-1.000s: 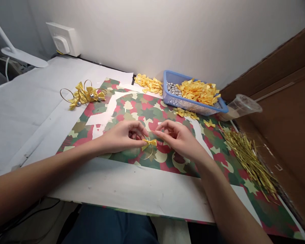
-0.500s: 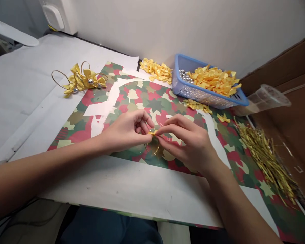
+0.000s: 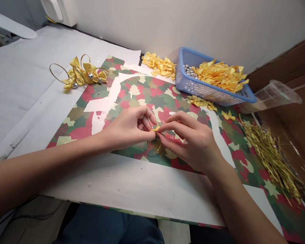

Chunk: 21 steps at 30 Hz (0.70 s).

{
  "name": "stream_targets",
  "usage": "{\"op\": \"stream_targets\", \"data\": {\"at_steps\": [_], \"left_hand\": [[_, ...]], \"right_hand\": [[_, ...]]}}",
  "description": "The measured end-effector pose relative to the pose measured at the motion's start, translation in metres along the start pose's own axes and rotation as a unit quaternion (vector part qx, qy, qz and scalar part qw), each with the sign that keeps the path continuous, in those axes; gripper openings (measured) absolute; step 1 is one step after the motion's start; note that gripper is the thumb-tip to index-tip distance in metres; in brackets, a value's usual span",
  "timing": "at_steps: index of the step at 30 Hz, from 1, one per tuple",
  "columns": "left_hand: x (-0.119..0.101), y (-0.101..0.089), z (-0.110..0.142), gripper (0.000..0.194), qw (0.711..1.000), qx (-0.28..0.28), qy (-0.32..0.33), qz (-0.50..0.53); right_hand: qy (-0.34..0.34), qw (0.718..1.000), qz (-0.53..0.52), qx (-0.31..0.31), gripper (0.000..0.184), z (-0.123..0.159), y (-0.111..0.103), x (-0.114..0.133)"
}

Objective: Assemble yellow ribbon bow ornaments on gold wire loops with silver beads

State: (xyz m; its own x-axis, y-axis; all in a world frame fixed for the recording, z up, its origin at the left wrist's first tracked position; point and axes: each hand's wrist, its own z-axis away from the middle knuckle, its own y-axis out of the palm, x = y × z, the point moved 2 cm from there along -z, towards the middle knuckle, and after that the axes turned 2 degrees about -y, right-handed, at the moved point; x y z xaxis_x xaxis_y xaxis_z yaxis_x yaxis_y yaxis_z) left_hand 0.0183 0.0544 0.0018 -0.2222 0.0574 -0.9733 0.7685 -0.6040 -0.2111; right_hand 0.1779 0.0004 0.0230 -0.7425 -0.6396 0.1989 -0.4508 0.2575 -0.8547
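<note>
Over the patterned sheet (image 3: 132, 83), my left hand (image 3: 134, 127) and my right hand (image 3: 190, 139) meet at the fingertips. Between them is a small yellow bow (image 3: 155, 128), mostly covered by the fingers. My left thumb and fingers pinch its left side. On the other side, my right thumb and forefinger pinch it too. A thin gold wire loop (image 3: 149, 145) hangs below the bow, partly hidden. At the back left lie several gold wire rings with yellow bows (image 3: 87, 73) and silver bells (image 3: 90, 75).
A blue basket (image 3: 205, 93) at the back holds yellow bows (image 3: 221, 76) and silver bells (image 3: 190, 71). Loose bows (image 3: 160, 64) lie left of it. To the right are a clear plastic cup (image 3: 277, 96), a bundle of gold wire strips (image 3: 271, 159) and a cardboard box (image 3: 292, 125).
The view has shifted slightly. Both hands keep their pinch on the bow, with little visible movement of the fingers.
</note>
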Motion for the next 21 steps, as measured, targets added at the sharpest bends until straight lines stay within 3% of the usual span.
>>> {"op": "stream_targets", "data": {"at_steps": [15,18,21], "left_hand": [[-0.001,-0.001,0.002,0.019,1.0,-0.009,-0.017,0.007],[-0.001,-0.001,0.001,0.019,1.0,-0.007,-0.012,0.008],[-0.002,-0.002,0.001,0.018,1.0,-0.008,-0.008,0.002]], "right_hand": [[0.025,0.999,-0.022,0.007,0.007,0.001,-0.006,-0.003],[0.084,0.991,-0.103,0.035,0.008,0.002,-0.005,-0.006],[0.174,0.961,-0.205,0.061,0.01,0.003,-0.003,-0.012]]}}
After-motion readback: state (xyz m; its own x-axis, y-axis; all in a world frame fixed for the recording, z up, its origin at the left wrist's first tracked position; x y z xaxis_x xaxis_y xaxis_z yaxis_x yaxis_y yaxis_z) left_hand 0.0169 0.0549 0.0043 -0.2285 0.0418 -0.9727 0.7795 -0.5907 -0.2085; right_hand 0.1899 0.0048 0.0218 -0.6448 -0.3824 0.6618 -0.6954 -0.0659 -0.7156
